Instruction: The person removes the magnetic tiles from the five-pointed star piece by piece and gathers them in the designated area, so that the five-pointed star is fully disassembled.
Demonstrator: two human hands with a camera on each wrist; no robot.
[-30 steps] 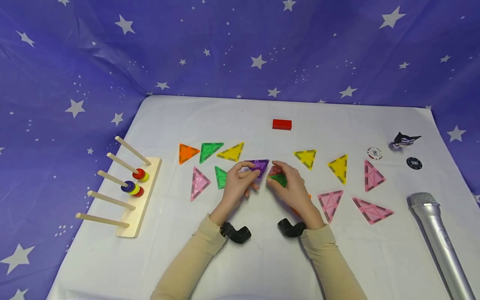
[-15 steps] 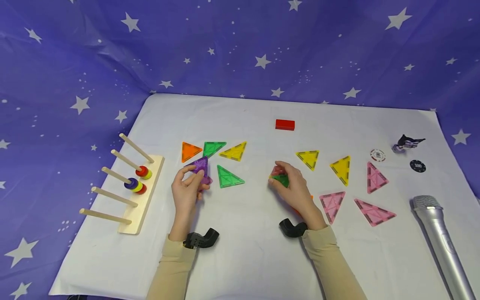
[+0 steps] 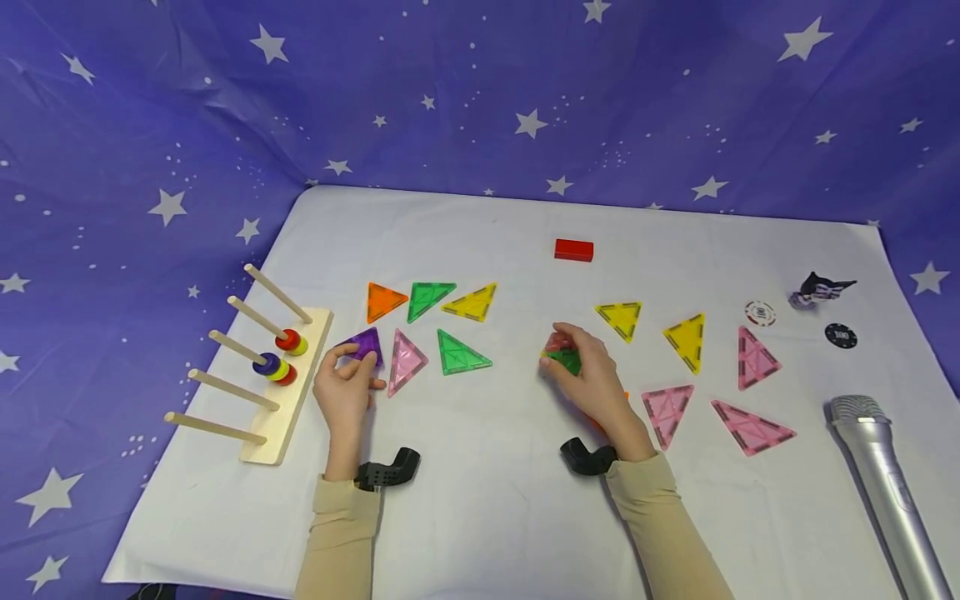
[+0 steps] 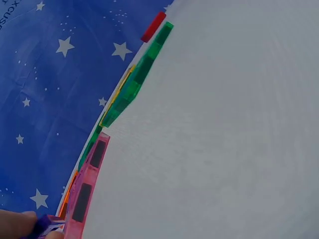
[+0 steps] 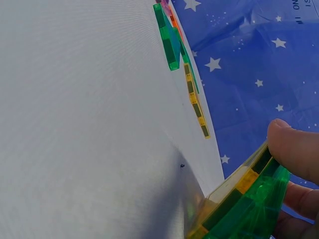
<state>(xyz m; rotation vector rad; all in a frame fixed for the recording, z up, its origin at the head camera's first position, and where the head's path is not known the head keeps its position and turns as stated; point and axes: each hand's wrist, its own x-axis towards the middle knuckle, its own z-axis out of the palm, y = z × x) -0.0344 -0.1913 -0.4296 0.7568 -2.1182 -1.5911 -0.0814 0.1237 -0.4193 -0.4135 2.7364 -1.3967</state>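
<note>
At the left, my left hand (image 3: 345,392) pinches a purple triangular magnetic tile (image 3: 367,344); in the left wrist view the purple tile (image 4: 46,226) shows between two fingertips. A pink triangular tile (image 3: 406,363) lies just right of that hand, with a green tile (image 3: 461,354) farther right. My right hand (image 3: 588,379) grips a small stack of tiles, a green one (image 3: 567,360) and a reddish one showing past the fingers. The right wrist view shows a yellow-edged tile (image 5: 246,181) layered with the green tile (image 5: 264,204), the thumb (image 5: 294,149) on their edge. An orange tile (image 3: 596,423) is mostly hidden under that hand.
Orange (image 3: 386,302), green (image 3: 429,298) and yellow (image 3: 472,302) tiles lie behind the left hand. Several yellow and pink tiles (image 3: 667,412) lie at right. A wooden peg stand (image 3: 288,400), red block (image 3: 573,250), poker chips (image 3: 841,336), small figure (image 3: 817,288) and silver microphone (image 3: 881,475) surround them.
My left hand has carried the purple tile from beside the right hand leftward, past the pink tile, to the spot near the peg stand. The right hand keeps its hold and place.
</note>
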